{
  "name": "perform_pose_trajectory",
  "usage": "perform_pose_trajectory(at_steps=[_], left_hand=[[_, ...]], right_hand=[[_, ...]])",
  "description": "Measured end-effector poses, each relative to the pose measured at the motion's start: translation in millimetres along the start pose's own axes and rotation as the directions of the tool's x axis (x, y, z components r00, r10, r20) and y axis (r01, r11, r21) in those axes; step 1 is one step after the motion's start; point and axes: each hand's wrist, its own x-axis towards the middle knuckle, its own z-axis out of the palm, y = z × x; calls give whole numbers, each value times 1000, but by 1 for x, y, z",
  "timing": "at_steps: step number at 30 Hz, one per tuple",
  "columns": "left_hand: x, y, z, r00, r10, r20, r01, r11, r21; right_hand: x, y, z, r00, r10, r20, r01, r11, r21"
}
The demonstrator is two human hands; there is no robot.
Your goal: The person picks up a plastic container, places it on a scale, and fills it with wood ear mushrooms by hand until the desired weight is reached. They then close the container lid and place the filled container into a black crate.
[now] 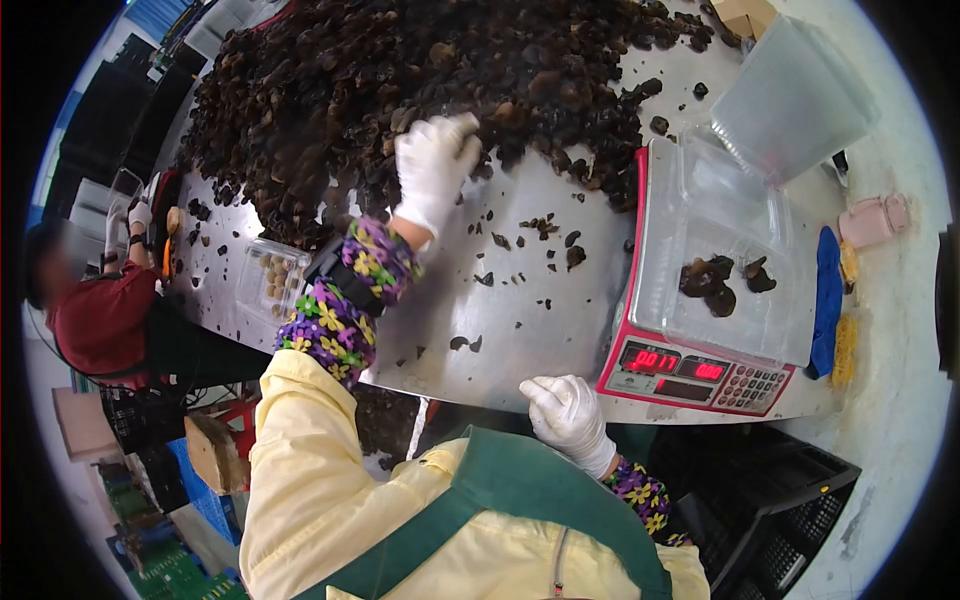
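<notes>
My left hand (432,175), in a white glove, is over the near edge of a large heap of dark wood ear mushrooms (330,90). Its fingers are curled in, and what they hold, if anything, is hidden. At the table's front edge, my right hand (570,422), also gloved in white, is closed with nothing visible in it. To its right stands a red-rimmed digital scale (650,385) showing 0.017 and 0.00. On the scale lies a clear plastic container (690,315) with several wood ear pieces (712,285) inside.
Mushroom scraps (540,228) dot the metal table (430,350). Stacked clear containers (800,100) stand at back right, near a blue cloth (826,290). A clear box with small round items (272,278) is on the left. A co-worker (105,310) works at far left. A black crate (780,500) is below right.
</notes>
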Motion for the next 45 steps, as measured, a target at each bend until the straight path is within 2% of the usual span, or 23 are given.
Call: perform_pose_trajectory(at_steps=[1, 4, 5, 7, 10, 11, 13, 14, 17, 18, 19, 21, 22, 23, 25, 29, 31, 33, 35, 36, 39, 41, 45], left_hand=[[3, -15, 4, 981, -16, -193, 19, 1000, 14], [6, -27, -4, 953, 4, -303, -27, 997, -71], [-1, -22, -5, 954, 68, -291, -147, 954, -260], [-41, -7, 3, 980, 179, -81, -195, 828, -526], [-75, 17, 5, 984, 83, 155, -18, 924, -382], [-77, 16, 7, 984, 81, 157, -14, 923, -384], [-73, 14, 13, 997, 45, 64, -37, 991, -126], [-68, 12, 16, 989, -2, 148, 18, 994, -105], [-57, 14, 18, 990, 32, 141, -19, 996, -93], [-55, 18, 14, 987, 74, 144, -55, 989, -134], [-57, 21, 7, 946, 91, 311, -5, 964, -265], [-81, 42, -3, 932, 200, 303, -67, 915, -398], [-99, 56, -22, 880, 307, 362, -40, 808, -588], [-100, 56, -25, 891, 300, 339, -32, 789, -614], [-90, 47, -12, 933, 150, 328, 57, 837, -544], [-53, 26, 12, 973, 96, 211, -21, 943, -332], [-38, 22, 26, 977, 36, 210, 27, 957, -289], [-39, 22, 25, 965, 77, 249, 0, 956, -294], [-53, 25, 24, 962, 221, 157, -110, 848, -518], [-54, 37, -2, 924, 243, 296, -7, 783, -622], [-94, 64, -23, 862, 413, 295, -125, 736, -665], [-106, 72, -29, 842, 405, 355, 21, 634, -773], [-73, 54, 2, 900, 370, 232, -170, 786, -595]], right_hand=[[-1, -2, 1, 1000, 6, 1, -6, 1000, 9], [2, 1, 0, 1000, -6, -12, 6, 1000, 0], [1, 0, 0, 1000, 1, -9, -1, 1000, 1], [1, -1, 0, 1000, 6, -3, -6, 1000, 6], [2, -2, 1, 1000, 7, -3, -7, 1000, 2], [3, -2, 1, 1000, 4, -9, -4, 1000, 6], [2, -2, -1, 1000, -2, -12, 2, 1000, 1], [2, -2, -1, 1000, 4, -9, -4, 1000, 1], [4, -2, -2, 1000, 7, -1, -7, 1000, 1], [4, -3, -2, 1000, 10, 5, -10, 1000, 2], [4, -3, -1, 1000, 12, 2, -12, 1000, 3], [2, -2, -1, 1000, 10, 1, -10, 1000, -2], [-1, -6, -2, 1000, 11, 9, -11, 1000, 5], [-2, -6, -2, 1000, 13, 13, -13, 1000, 0], [-3, -7, -2, 1000, 18, 20, -18, 1000, -6], [-4, -6, -2, 1000, 9, 11, -9, 1000, -18], [0, -3, 0, 1000, 14, 0, -14, 1000, -28], [0, -3, 0, 1000, 15, 1, -15, 1000, -17], [-1, -3, 0, 1000, 23, -2, -23, 1000, -13], [-1, -3, 1, 1000, 23, -2, -23, 1000, -7], [1, -3, 0, 1000, 6, -8, -7, 1000, -22], [1, -3, 1, 1000, 3, -14, -3, 1000, -13], [1, -2, -1, 999, -13, -29, 13, 1000, -7]])
